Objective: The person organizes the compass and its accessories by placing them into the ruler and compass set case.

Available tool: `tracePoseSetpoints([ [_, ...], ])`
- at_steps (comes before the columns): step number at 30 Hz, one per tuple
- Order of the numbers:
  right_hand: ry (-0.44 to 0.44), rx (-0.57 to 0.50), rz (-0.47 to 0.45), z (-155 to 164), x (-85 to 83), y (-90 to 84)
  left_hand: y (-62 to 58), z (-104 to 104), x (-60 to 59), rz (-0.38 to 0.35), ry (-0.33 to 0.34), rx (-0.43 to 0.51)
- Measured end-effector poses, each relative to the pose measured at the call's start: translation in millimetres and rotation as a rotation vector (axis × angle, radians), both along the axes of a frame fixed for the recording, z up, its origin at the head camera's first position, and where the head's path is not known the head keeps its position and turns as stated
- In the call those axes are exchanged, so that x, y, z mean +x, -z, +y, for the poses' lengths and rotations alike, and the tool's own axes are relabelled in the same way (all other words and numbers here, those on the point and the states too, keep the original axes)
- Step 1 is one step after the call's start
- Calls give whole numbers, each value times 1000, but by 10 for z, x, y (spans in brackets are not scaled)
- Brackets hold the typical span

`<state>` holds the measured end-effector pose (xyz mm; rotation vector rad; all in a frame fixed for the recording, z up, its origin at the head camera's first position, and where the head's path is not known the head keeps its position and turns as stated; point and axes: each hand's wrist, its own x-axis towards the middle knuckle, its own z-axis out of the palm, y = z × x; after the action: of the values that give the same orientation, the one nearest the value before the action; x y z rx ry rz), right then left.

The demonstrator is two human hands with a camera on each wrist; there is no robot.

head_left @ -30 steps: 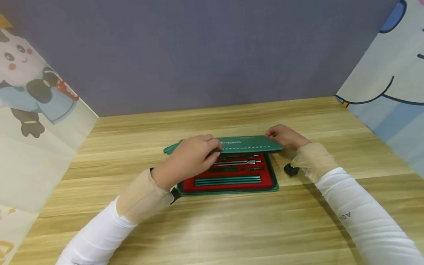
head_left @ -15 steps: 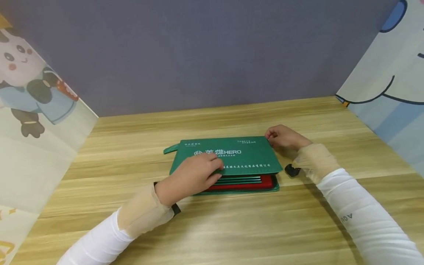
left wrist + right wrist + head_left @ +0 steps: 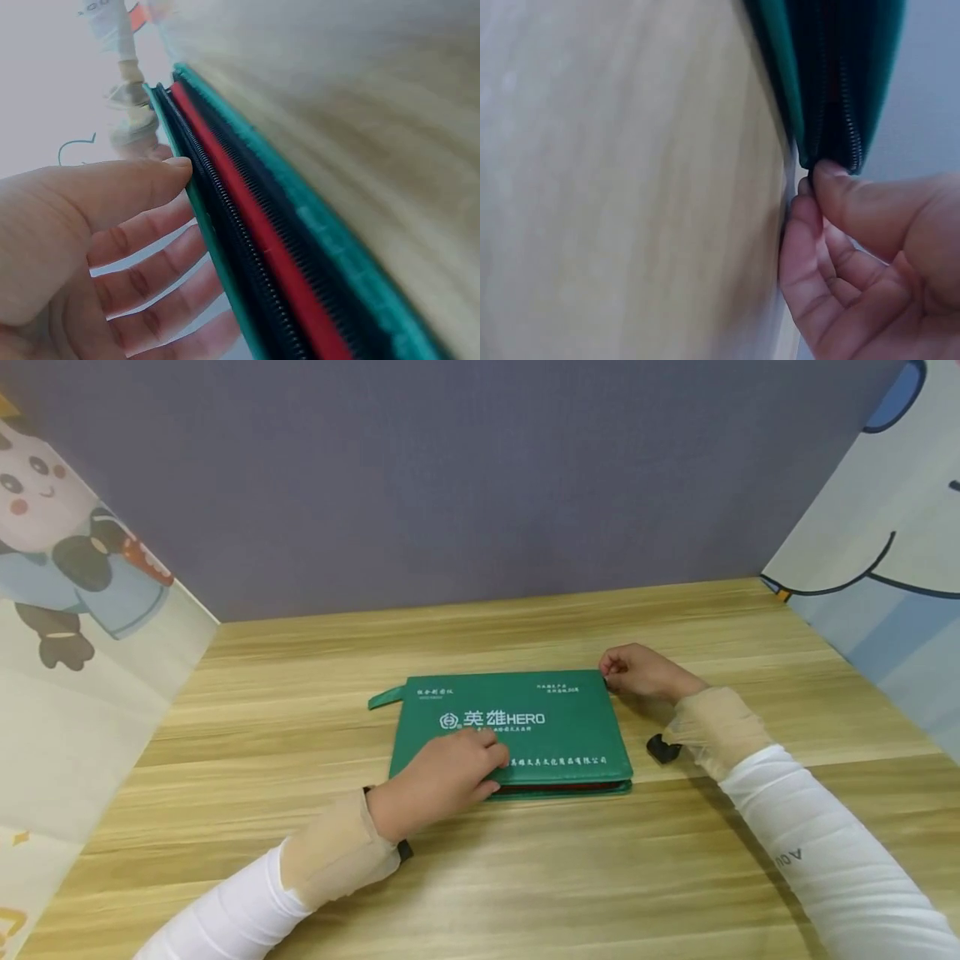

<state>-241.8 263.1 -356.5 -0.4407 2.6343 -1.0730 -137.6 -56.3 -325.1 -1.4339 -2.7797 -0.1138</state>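
A green zippered drawing-instrument case (image 3: 562, 718) with white HERO lettering lies on the table. Its lid is down, with a narrow gap along the near edge where red lining shows. My left hand (image 3: 450, 768) rests on the lid's front left part. In the left wrist view, its thumb touches the lid's edge (image 3: 196, 202) and the relaxed fingers lie over the outer face. At the far right corner, my right hand (image 3: 645, 670) pinches the zipper end (image 3: 810, 176) between thumb and forefinger. Two undone rows of zipper teeth (image 3: 847, 112) converge there.
A green strap (image 3: 386, 697) sticks out at the case's far left corner. The wooden table (image 3: 315, 660) meets a grey-purple back panel (image 3: 480, 485), with cartoon-printed walls on both sides. A black wrist camera (image 3: 663, 748) sits below my right wrist.
The lid has swung down toward me over the red tray, covering the instruments. My left hand has come down and nearer with it. My right hand has stayed at the far right corner.
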Motion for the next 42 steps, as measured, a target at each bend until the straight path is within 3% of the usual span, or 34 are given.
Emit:
tracePoseSetpoints([
  [10, -22, 1, 5, 0, -59, 6, 87, 16, -1, 13, -17, -21],
  [19, -39, 175, 216, -85, -162, -28, 133, 17, -64, 12, -37, 38],
  [26, -37, 212, 242, -117, -154, -32, 126, 31, -29, 4, -94, 18],
  [42, -34, 189, 220, 21, -75, -60, 121, 53, -35, -45, -118, 40],
])
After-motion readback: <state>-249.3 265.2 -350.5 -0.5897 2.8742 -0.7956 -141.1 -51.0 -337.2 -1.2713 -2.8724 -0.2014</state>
